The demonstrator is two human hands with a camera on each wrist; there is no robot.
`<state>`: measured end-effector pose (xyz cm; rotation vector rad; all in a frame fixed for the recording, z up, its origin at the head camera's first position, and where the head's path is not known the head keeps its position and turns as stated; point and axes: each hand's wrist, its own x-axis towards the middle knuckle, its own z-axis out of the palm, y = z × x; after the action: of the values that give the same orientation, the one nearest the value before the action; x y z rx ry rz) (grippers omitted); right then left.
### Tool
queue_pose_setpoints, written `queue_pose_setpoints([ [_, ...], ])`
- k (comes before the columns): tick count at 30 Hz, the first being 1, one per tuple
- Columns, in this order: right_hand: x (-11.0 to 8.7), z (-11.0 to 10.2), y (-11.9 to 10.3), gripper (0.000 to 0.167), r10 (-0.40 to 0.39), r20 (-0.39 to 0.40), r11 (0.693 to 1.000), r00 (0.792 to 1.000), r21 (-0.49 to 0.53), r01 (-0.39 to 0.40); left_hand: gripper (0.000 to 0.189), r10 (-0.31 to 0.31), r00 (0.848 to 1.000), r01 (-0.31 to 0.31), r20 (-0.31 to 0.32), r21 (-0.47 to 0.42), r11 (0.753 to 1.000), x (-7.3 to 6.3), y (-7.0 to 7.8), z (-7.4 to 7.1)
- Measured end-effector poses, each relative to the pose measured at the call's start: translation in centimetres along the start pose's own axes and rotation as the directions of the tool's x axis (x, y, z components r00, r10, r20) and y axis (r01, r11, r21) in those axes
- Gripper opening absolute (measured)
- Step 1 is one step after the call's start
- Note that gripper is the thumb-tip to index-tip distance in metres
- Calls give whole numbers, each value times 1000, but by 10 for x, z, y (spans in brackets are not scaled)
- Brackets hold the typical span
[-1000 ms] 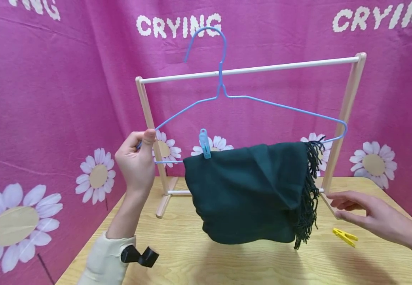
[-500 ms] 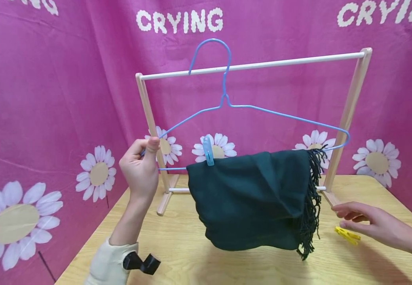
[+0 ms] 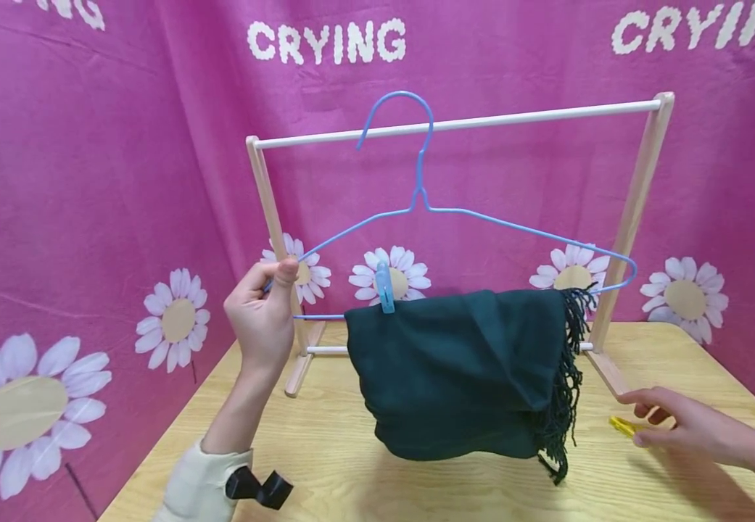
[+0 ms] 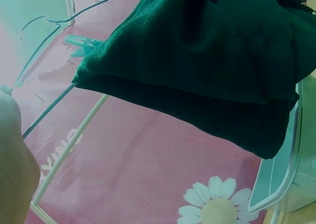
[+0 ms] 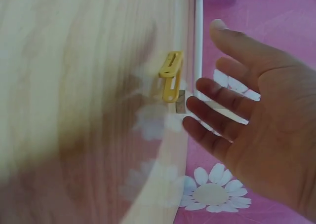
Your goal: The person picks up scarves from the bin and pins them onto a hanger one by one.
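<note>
Pinched at its left corner by my left hand (image 3: 262, 319), a blue wire hanger (image 3: 500, 219) is held up in front of me. Over its bottom bar hangs a folded dark green scarf (image 3: 455, 377) with a fringe on the right. One light blue clothespin (image 3: 384, 286) clips the scarf's upper left edge to the bar. On the table at right lies a yellow clothespin (image 3: 621, 425), partly covered by my right hand (image 3: 693, 428) in the head view. The right wrist view shows those fingers loosely spread, with a gap between them and the yellow clothespin (image 5: 171, 81).
Behind the hanger stands a rack with a white top bar (image 3: 534, 117) and wooden legs on the wooden table (image 3: 312, 464). A pink cloth (image 3: 122, 145) with daisies surrounds the table. A pale tub (image 4: 284, 184) shows beyond the scarf in the left wrist view.
The hanger and scarf have come down and slightly right with my left hand. My right hand has lowered towards the yellow clothespin and now overlaps it in the head view.
</note>
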<state>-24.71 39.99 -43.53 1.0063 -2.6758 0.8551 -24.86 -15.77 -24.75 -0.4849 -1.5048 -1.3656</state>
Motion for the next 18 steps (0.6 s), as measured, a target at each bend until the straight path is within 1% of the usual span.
queue_pose_setpoints([
  [2,0,2,2,55,-11,22,1000,1000,7,10,28,6,1000,-6,-2,2,1000,-1,-1,-2],
  [4,0,4,3,50,8,49,1000,999,1,-8,26,5,1000,-5,-7,4,1000,-2,-2,-3],
  [6,-1,4,4,47,49,89,999,995,-1,-49,27,-4,1000,4,-7,-6,1000,-4,-3,-3],
  [7,-2,3,5,48,86,114,996,990,-3,-86,28,-10,1000,10,-2,-11,1000,-5,-4,-2],
  [9,-6,1,7,49,136,154,990,979,1,-138,31,-22,1000,23,10,-25,999,-6,-4,2],
  [11,-10,0,10,48,151,169,988,974,8,-155,34,-34,999,34,13,-43,998,-8,-4,6],
  [13,-12,0,13,48,149,167,988,975,14,-153,36,-38,999,39,4,-51,998,-9,-5,10],
  [14,-13,1,15,47,135,154,990,979,12,-138,38,-41,999,40,-5,-55,998,-9,-5,11],
  [16,-12,4,17,43,94,112,996,989,-13,-93,38,-42,999,40,-24,-56,998,-10,-6,12],
  [18,-11,7,18,36,55,68,998,996,-44,-52,36,-38,999,36,-30,-49,998,-11,-7,11],
])
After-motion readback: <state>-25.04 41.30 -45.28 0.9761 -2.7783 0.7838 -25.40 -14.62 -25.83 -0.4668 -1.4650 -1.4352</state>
